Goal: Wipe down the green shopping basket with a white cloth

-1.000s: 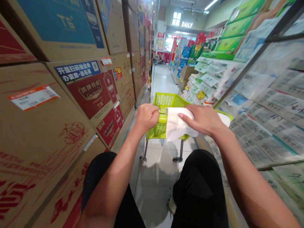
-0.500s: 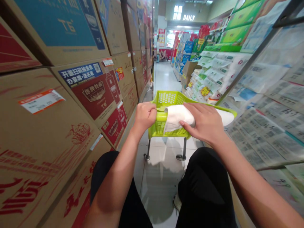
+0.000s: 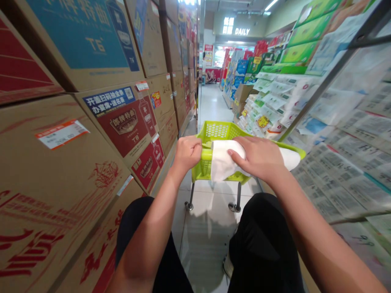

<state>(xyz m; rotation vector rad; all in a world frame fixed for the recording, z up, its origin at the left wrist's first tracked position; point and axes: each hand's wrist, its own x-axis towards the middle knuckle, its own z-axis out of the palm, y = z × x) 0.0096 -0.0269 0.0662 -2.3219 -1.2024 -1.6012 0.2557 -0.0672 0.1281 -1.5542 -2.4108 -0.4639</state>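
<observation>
A lime-green wheeled shopping basket stands on the aisle floor in front of my knees. My left hand is closed in a fist round its near rim at the left. A white cloth is draped over the same rim, and my right hand lies on it with fingers wrapped over it, pressing it against the rim. The cloth's other end sticks out to the right of that hand.
Stacked brown cartons with red and blue labels wall the left side. Shelves of white and green packets line the right. The tiled aisle floor runs ahead to more displays and a lit "DAILY" sign.
The right hand has slid the cloth back and forth along the rim. The basket and the view shifted slightly; the left hand has kept its grip.
</observation>
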